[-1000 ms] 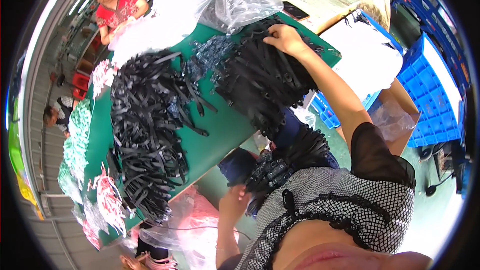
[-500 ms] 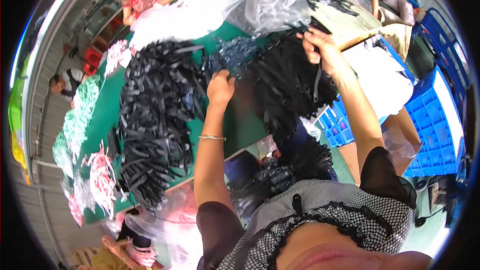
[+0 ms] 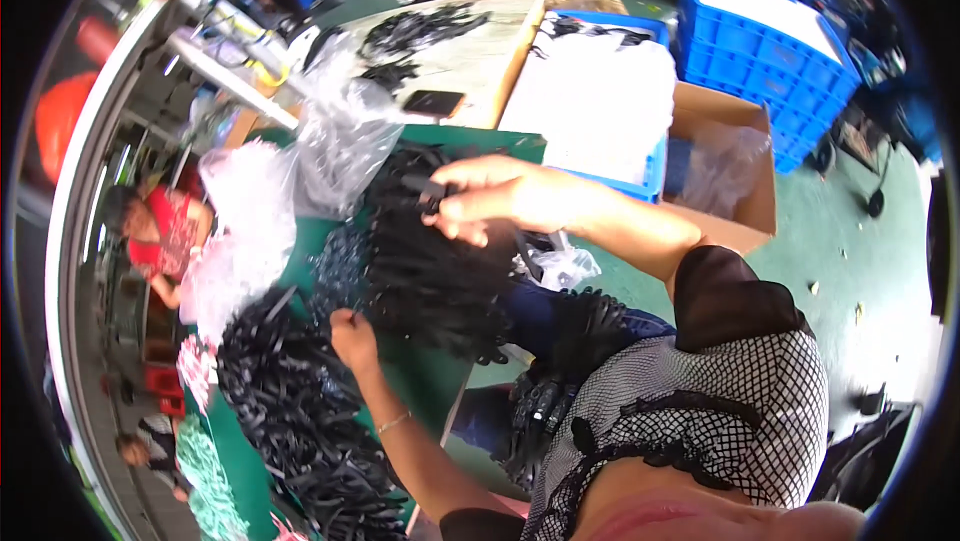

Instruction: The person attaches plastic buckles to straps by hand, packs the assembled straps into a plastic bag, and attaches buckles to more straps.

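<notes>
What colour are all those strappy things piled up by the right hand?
Black. The straps show in the head view, by the right hand.

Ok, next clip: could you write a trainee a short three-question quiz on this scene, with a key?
1. Which hand pinches a dark piece over the black straps?
2. True or false: a bracelet circles the left wrist.
3. What lies in the cardboard box?
A. pink straps
B. clear plastic
C. a phone

Key: 1. The right hand. 2. True. 3. B.
</notes>
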`<state>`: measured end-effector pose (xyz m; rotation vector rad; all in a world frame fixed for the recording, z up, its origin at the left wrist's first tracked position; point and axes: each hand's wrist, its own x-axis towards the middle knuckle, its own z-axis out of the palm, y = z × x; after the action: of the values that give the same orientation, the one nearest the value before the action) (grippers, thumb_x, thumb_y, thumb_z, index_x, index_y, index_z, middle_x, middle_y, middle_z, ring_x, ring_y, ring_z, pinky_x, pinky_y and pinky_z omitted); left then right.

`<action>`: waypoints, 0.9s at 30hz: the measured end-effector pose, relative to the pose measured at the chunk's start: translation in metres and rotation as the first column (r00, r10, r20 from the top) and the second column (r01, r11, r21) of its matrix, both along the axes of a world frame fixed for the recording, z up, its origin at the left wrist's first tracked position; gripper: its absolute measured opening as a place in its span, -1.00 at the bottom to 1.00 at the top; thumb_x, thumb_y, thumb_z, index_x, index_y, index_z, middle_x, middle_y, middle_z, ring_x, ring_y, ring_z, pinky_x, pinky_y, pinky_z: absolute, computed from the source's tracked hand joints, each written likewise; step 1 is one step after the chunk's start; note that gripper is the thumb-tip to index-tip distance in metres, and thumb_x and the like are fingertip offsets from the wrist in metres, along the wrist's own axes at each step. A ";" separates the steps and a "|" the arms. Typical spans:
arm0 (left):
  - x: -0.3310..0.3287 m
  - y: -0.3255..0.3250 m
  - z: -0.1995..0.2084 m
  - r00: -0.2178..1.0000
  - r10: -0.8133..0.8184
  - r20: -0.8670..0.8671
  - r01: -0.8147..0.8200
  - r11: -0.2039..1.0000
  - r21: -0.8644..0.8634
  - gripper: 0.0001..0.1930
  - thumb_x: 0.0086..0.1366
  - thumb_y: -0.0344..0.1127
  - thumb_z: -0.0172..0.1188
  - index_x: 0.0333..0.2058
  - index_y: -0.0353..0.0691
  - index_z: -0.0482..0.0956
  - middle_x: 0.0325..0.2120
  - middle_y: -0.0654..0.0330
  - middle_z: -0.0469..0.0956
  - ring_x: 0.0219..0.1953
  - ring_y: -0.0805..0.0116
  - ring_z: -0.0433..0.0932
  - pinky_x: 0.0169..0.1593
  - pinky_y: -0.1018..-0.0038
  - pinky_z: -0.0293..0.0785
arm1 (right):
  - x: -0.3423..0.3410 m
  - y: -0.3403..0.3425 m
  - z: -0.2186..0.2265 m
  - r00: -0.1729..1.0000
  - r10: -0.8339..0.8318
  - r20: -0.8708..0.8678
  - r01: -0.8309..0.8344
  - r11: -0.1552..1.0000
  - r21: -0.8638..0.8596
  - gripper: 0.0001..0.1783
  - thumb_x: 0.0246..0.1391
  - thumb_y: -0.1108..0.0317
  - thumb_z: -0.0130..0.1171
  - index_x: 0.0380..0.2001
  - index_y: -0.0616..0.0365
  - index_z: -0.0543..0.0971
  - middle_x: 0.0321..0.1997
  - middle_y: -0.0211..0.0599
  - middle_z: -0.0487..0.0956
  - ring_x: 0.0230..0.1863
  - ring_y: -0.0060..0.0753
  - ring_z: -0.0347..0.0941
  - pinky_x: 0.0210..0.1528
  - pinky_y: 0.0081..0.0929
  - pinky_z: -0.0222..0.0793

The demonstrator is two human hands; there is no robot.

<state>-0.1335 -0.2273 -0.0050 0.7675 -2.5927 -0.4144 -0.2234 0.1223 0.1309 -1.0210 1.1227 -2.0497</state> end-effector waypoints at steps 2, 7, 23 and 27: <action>0.007 -0.014 -0.009 0.976 -0.101 -0.191 0.116 0.991 0.070 -0.83 0.08 -0.44 0.06 -0.32 -0.32 0.45 -0.37 0.01 0.53 -0.32 0.11 0.52 -0.22 0.34 0.41 | 0.011 0.010 -0.001 0.998 0.062 -0.019 -0.063 0.998 -0.012 -0.79 0.13 0.30 -0.01 -0.28 0.24 0.42 -0.54 -0.43 0.41 -0.61 -0.67 0.25 -0.55 -0.68 0.20; 0.027 0.028 0.018 0.890 -0.042 -0.455 0.319 0.770 0.552 -0.88 0.14 -0.50 0.00 -0.32 -0.33 0.44 -0.44 0.20 0.49 -0.43 0.51 0.40 -0.36 0.58 0.31 | 0.031 0.025 -0.033 0.984 0.170 0.051 -0.170 0.985 0.003 -0.80 0.15 0.31 -0.04 -0.25 0.24 0.39 -0.60 -0.46 0.31 -0.63 -0.68 0.19 -0.58 -0.69 0.13; 0.108 0.208 0.016 0.807 0.069 -0.587 0.591 -0.110 0.799 -0.69 0.23 -0.09 0.05 -0.32 -0.26 0.34 -0.65 0.31 0.20 -0.59 0.51 0.18 -0.54 0.60 0.11 | 0.082 0.011 -0.099 0.923 0.134 0.361 -0.239 0.934 0.264 -0.75 0.13 0.33 -0.04 -0.15 0.21 0.37 -0.60 -0.54 0.27 -0.62 -0.78 0.10 -0.61 -0.77 0.06; 0.113 0.218 0.016 0.801 0.126 -0.585 0.598 -0.124 0.792 -0.72 0.24 -0.14 0.04 -0.32 -0.27 0.33 -0.70 0.34 0.15 -0.66 0.56 0.10 -0.60 0.61 0.01 | 0.085 0.009 -0.104 0.898 0.168 0.406 -0.263 0.946 0.189 -0.73 0.14 0.29 -0.02 -0.17 0.24 0.40 -0.64 -0.59 0.18 -0.63 -0.77 0.03 -0.63 -0.75 -0.04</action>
<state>-0.0206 -0.0092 0.0112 0.2880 -1.3495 -2.5337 -0.1385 0.1314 0.0270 -0.5598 0.9690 -1.7811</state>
